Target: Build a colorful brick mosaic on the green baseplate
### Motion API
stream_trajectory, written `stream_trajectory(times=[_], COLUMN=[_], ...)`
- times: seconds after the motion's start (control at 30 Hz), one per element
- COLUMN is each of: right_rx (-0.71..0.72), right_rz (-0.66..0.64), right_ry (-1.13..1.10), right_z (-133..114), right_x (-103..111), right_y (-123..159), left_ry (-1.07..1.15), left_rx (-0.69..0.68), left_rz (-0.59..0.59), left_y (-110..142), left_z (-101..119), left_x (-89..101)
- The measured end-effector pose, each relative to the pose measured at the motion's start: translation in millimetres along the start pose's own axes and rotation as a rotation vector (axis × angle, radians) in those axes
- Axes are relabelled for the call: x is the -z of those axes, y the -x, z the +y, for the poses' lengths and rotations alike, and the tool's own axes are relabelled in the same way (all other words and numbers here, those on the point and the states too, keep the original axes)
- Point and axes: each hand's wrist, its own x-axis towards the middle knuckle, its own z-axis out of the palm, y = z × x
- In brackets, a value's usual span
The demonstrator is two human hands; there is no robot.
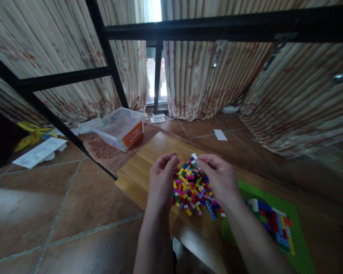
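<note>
Over a pile of small coloured building bricks (188,188) on the wooden table, my right hand (221,176) pinches a white building brick (194,156) between thumb and fingertips. My left hand (162,175) hovers at the pile's left side with thumb and fingers curled together; whatever lies in them is hidden. A long blue brick (210,211) rests at the near edge of the pile. To the right, partly behind my right forearm, a green baseplate (300,232) carries a built-up patch of bricks in several colours (271,220).
The wooden table (141,163) stands on a tiled floor. Beyond its left end sits a clear plastic bin (117,127) with an orange label. Dark metal bars (71,79) cross the left and top. White trays (41,152) and paper (220,134) lie on the floor before the curtains.
</note>
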Motion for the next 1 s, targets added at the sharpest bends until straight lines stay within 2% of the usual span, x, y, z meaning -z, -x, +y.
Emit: stream_trajectory(times=[0.1, 0.2, 0.27, 0.37, 0.5, 0.7, 0.8, 0.9, 1.0], right_rx=[-0.126, -0.135, -0.126, -0.149, -0.205, -0.292, -0.305, -0.297, -0.23], right_rz=[0.232, 0.318, 0.352, 0.38, 0.375, 0.346, 0.316, 0.342, 0.376], right_ry=[-0.254, -0.352, -0.353, -0.344, -0.412, -0.604, -0.656, -0.613, -0.516], right_z=[-17, -23, -22, -17, -9, -1, -1, -3, -4], right_x=[17, 31, 37, 45, 54, 71, 77, 86, 104], right_y=[37, 63, 73, 82, 88, 91, 92, 94, 95], left_ry=[-0.178, -0.254, -0.312, -0.384, -0.464, -0.373, -0.359, -0.442, -0.742], left_rx=[0.015, -0.014, -0.057, -0.091, -0.067, 0.109, 0.135, 0.06, -0.115], left_rz=[-0.25, -0.431, -0.485, -0.508, -0.509, -0.498, -0.5, -0.443, -0.379], left_y=[11, 26, 34, 42, 44, 50, 50, 43, 30], left_z=[-14, -32, -42, -52, -60, -69, -69, -70, -70], left_x=[-19.2, -39.2, -48.1, -53.9, -56.4, -66.0, -68.1, -63.5, -54.3])
